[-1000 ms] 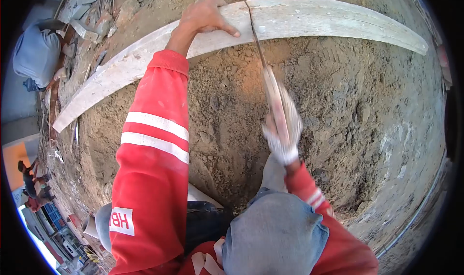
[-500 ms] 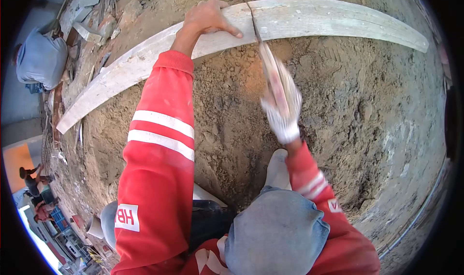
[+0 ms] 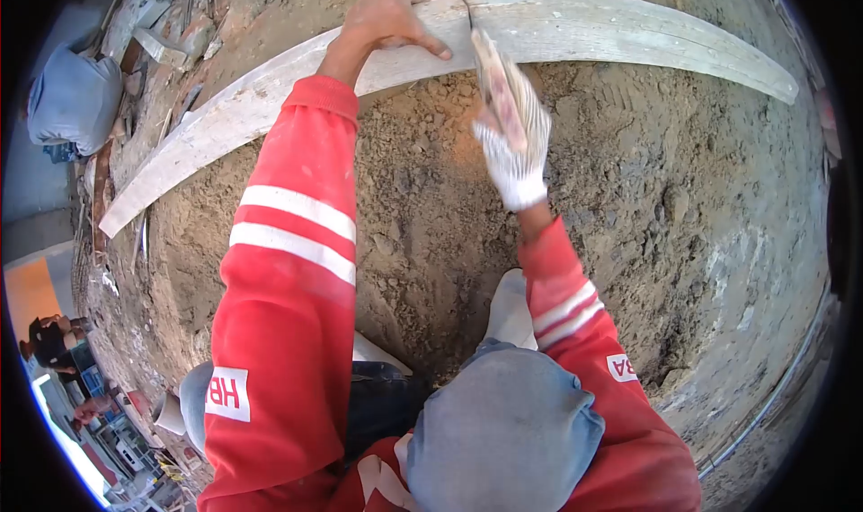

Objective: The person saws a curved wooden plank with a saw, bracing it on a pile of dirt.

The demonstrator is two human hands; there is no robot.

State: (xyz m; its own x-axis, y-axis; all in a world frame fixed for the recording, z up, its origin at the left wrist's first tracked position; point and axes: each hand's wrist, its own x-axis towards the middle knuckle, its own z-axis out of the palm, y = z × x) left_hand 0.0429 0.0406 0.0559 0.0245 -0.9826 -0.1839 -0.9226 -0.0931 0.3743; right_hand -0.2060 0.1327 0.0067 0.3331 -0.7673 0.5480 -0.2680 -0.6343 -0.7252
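Note:
A long pale wooden plank lies across the top of the view, its outline bowed by the lens. My bare left hand grips it left of the middle, thumb on the upper face and fingers at the far edge. In a striped white work glove, my right hand is closed round the handle of a handsaw. The dark saw blade crosses the plank a little right of my left hand. We see the blade nearly edge-on, so its teeth and the depth of any cut cannot be made out.
Rough brown soil stretches below the plank around my shoes and knee. A blue-grey sack, broken blocks and wood scraps lie at the left. Two people appear far off at lower left. A thin pipe runs along the right.
My right hand and the saw have moved forward, up toward the plank, and the blade reaches farther past its far edge. My left hand keeps its grip on the plank.

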